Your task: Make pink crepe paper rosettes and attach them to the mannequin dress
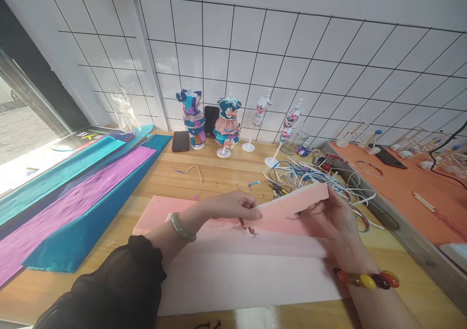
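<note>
Above pink sheets (251,283) on the wooden table (219,171), a peach strip (288,205) is being held, its ends being clamped in the fingers of the left hand (233,205) and right hand (337,219).

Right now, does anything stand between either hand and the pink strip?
Nothing visible does: the left hand holds one end of the pink strip, and the right hand holds the other.

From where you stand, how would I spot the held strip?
On the wooden table lie broad pink sheets. Just above them, the left hand and right hand hold the peach strip. It is held up and far narrower than the sheets.
</note>
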The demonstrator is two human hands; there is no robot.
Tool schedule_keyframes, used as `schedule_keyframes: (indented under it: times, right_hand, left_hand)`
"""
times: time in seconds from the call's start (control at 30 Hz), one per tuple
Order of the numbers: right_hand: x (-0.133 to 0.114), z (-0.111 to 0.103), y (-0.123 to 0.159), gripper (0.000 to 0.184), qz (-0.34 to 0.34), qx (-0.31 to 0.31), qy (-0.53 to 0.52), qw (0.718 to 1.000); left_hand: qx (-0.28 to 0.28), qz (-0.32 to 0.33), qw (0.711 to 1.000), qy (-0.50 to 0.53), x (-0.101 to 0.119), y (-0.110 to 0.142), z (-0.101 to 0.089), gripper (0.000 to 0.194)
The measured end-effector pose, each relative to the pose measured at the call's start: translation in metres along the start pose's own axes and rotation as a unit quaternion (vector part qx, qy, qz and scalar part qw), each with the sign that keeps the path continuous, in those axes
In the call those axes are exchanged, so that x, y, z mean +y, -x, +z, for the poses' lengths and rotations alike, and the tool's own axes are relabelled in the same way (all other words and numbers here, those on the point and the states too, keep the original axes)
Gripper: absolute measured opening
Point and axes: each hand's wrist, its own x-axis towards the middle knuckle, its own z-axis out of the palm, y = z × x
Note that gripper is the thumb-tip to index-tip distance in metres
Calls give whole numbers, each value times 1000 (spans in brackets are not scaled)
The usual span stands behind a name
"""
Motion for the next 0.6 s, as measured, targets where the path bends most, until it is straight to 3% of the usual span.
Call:
schedule_keyframes:
  times: [0.1, 0.3, 0.6]
  right_hand:
    - [0, -2, -4, 12, -20, 27, -5, 999]
    - [0, -7, -9, 11, -40, 55, -3, 998]
    - [1, -13, -11, 14, -62, 57, 6, 996]
  left_hand:
    - [14, -4, 998, 60, 1, -1, -1, 29]
    - [127, -22, 991, 28, 4, 2, -10, 37]
    - [194, -19, 981, 17, 9, 11, -28, 41]
